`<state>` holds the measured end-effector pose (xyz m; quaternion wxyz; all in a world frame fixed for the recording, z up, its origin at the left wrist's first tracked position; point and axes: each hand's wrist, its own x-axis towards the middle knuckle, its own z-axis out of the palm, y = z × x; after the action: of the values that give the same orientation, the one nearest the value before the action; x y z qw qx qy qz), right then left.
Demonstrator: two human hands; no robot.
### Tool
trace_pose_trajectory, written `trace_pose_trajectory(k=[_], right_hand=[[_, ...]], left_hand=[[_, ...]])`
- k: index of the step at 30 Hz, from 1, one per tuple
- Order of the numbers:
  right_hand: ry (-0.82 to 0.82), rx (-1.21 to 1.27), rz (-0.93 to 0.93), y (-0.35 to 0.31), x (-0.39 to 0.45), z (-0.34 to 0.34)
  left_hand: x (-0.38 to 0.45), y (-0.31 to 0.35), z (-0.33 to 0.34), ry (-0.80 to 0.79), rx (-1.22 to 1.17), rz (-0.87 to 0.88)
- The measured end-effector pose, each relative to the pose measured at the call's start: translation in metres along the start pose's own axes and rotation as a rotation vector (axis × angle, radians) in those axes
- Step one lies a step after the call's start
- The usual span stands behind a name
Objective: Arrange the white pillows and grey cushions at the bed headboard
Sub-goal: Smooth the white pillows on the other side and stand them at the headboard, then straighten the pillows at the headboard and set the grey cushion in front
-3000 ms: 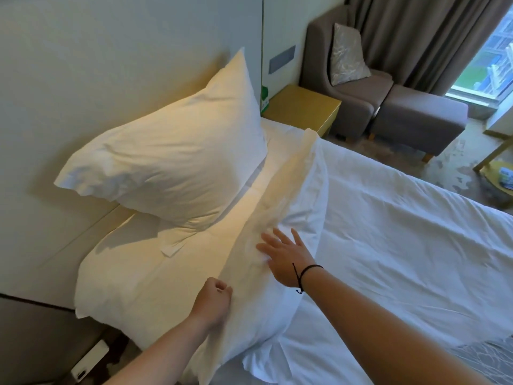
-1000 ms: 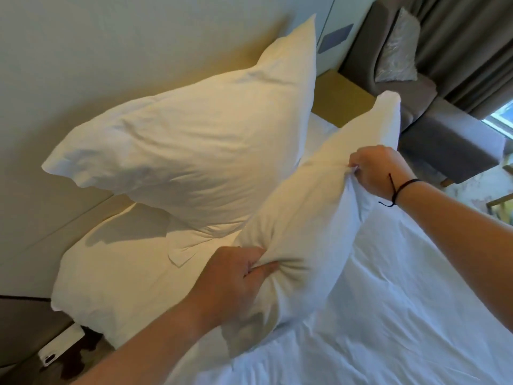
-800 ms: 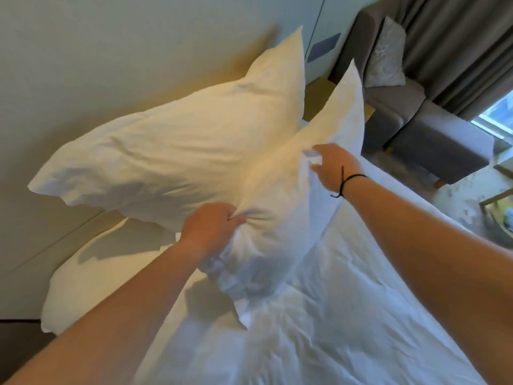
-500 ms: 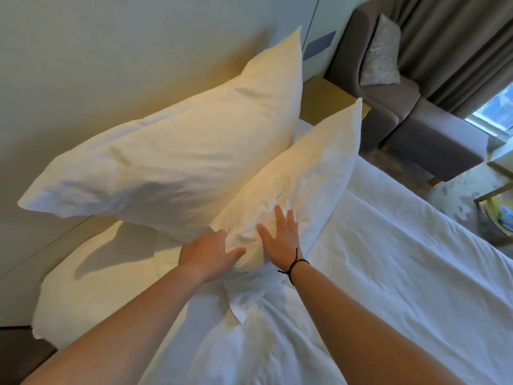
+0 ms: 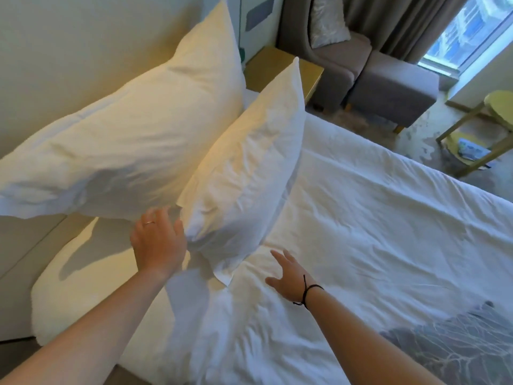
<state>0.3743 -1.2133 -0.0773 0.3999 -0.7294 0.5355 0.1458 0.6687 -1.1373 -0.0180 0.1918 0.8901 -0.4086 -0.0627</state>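
A large white pillow [image 5: 130, 140] leans upright against the pale headboard [image 5: 83, 45]. In front of it a second white pillow [image 5: 249, 165] stands tilted, resting against the first. My left hand [image 5: 158, 243] is spread at the second pillow's lower left corner, fingers apart, holding nothing. Palm down on the white duvet [image 5: 388, 232], my right hand [image 5: 288, 273] lies open just below that pillow's bottom corner. A grey patterned cushion [image 5: 327, 20] sits on the armchair in the far corner.
A yellow bedside table [image 5: 266, 65] stands past the pillows. Behind it are a grey armchair [image 5: 333, 59] and a grey footstool [image 5: 394, 90]. A small yellow round table [image 5: 497, 112] stands at the right by the window. A grey patterned cloth [image 5: 458, 348] lies on the bed's lower right.
I lifted the second pillow off the bed with both hands and stood it against the first. Both hands have since let go and dropped to its lower edge and the duvet.
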Motion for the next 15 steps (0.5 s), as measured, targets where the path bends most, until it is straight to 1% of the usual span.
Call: trace_pose_trajectory(k=[1, 3, 5, 6, 8, 9, 10, 12, 15], right_hand=[[-0.009, 0.031, 0.045, 0.019, -0.012, 0.007], [-0.007, 0.054, 0.124, 0.059, -0.035, 0.019], [0.019, 0.114, 0.193, 0.104, -0.062, 0.030], [0.023, 0.136, 0.213, 0.118, -0.070, 0.035], [0.054, 0.207, 0.288, 0.161, -0.096, 0.044], [0.076, 0.240, 0.325, 0.183, -0.109, 0.049], [0.101, 0.272, 0.365, 0.205, -0.123, 0.055], [0.159, 0.341, 0.456, 0.250, -0.150, 0.067], [0.218, 0.356, 0.590, 0.315, -0.192, 0.082]], left_hand=[[-0.013, 0.014, 0.001, 0.031, -0.006, 0.099], [-0.042, 0.050, 0.007, 0.003, -0.035, 0.288], [-0.080, 0.093, 0.023, -0.086, -0.068, 0.476], [-0.096, 0.106, 0.028, -0.171, -0.101, 0.522], [-0.136, 0.138, 0.045, -0.487, -0.175, 0.552], [-0.156, 0.151, 0.054, -0.652, -0.166, 0.544], [-0.172, 0.161, 0.064, -0.783, -0.138, 0.547], [-0.201, 0.177, 0.084, -0.965, -0.101, 0.546], [-0.236, 0.190, 0.110, -1.135, -0.069, 0.424]])
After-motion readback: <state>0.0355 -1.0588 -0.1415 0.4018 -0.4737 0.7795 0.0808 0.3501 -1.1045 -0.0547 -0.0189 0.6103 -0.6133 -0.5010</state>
